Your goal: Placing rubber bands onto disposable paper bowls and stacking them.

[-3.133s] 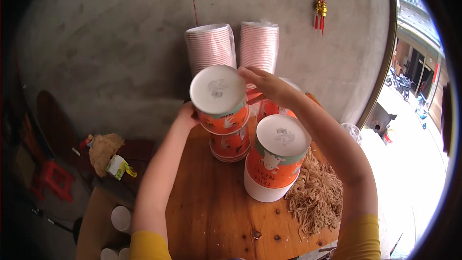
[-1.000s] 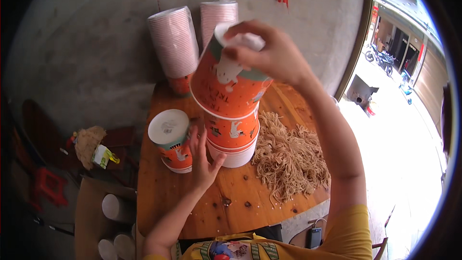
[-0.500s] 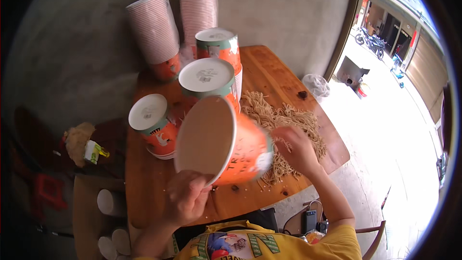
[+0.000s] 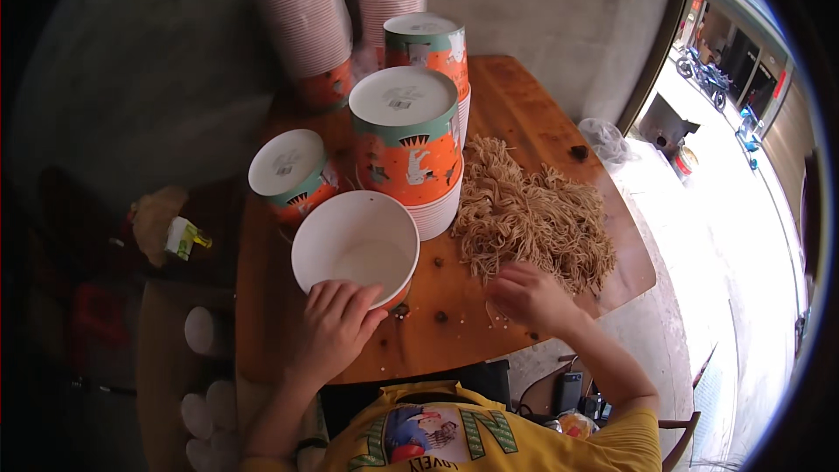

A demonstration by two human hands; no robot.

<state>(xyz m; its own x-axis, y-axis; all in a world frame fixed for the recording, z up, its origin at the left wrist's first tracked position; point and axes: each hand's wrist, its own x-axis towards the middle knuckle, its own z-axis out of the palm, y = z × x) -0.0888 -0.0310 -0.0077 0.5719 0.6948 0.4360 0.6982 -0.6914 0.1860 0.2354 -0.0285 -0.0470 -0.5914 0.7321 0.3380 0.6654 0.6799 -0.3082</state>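
Observation:
A paper bucket [image 4: 354,236], white inside and orange outside, stands mouth up on the table with a small hole by its far rim. My left hand [image 4: 341,323] grips its near rim, fingers over the edge and the thumb outside. At the near edge of a heap of tan cords [image 4: 537,218], my right hand [image 4: 529,299] is held with its fingers curled together. A pale thin strand seems to show by its fingertips, but what they hold is not clear. Just beyond the bucket, an upside-down orange and green bucket stack [image 4: 409,153] rises from the table.
Another upturned bucket [image 4: 288,170] stands at the left, a further stack [image 4: 426,44] behind. Tall wrapped bucket stacks [image 4: 301,22] lean by the wall. Left of the wooden table [image 4: 437,332], a cardboard box [image 4: 162,358] holds white containers. A doorway opens at the right.
The bucket, tilted and lifted before, now stands upright on the table, farther left. My left hand has stayed at its rim; my right hand has come slightly nearer to me.

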